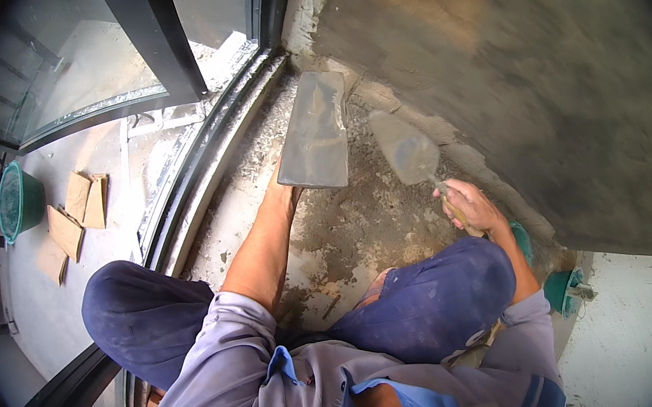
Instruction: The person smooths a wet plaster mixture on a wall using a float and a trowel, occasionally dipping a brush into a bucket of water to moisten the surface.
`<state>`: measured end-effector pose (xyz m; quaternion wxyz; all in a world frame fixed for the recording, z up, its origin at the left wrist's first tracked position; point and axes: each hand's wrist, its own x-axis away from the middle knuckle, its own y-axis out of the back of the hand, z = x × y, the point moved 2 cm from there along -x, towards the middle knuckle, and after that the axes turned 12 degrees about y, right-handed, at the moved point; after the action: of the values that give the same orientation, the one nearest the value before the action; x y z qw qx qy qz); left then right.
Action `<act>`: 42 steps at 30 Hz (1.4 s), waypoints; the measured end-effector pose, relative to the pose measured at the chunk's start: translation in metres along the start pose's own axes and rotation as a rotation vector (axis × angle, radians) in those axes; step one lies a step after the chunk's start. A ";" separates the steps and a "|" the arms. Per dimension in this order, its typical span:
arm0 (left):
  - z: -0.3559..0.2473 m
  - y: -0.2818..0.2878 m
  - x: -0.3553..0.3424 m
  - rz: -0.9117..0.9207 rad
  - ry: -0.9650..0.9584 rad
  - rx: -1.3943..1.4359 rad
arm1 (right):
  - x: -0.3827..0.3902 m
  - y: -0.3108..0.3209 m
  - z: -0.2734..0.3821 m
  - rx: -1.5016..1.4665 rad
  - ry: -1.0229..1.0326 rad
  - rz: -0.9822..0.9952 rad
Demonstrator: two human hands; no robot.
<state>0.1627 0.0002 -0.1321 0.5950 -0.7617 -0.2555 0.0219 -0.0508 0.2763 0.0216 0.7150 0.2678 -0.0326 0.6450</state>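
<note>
Grey board is mostly covering the left hand, so finger grip isn't showing; right-hand fingers are gripping the trowel near the wall; steady holding is probably helping.

Board is left of the trowel; the wall stands right of both; the bucket sits left of the door track, beside loose pieces
</note>
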 end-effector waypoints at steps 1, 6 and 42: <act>-0.001 -0.005 -0.001 -0.002 -0.011 -0.008 | -0.001 -0.001 -0.001 0.221 0.183 -0.140; 0.019 -0.015 0.002 0.021 -0.022 0.011 | -0.039 -0.046 0.009 0.875 0.654 -0.462; -0.170 -0.191 0.011 0.204 0.154 -1.272 | -0.031 0.025 -0.042 0.836 0.354 -0.593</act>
<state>0.1601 -0.1163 0.0959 0.0394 -0.9853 -0.1013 -0.1320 -0.0917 0.2664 -0.0180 0.6933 0.4144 0.4246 0.4090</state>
